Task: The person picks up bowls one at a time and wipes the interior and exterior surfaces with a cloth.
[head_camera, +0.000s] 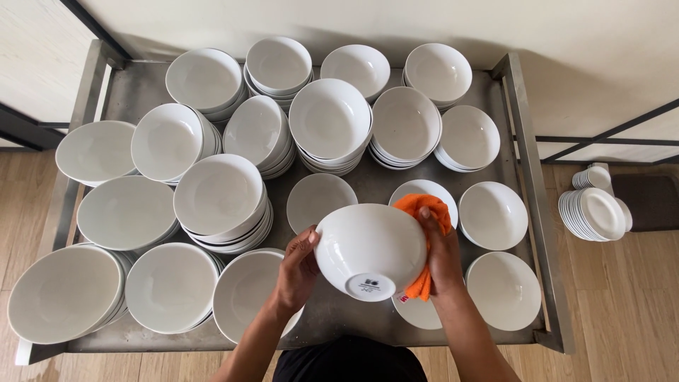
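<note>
bowl stacks point(219, 201) crowding counter point(520, 113) | held bowl point(368, 247) sitting between hands | plate stack point(594, 212) lying on floor point(636, 304), right of counter

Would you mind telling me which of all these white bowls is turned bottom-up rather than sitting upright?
The white bowl held between the left hand and right hand, against the orange cloth. Its base ring faces the camera; all others on the metal table show their hollows.
</note>
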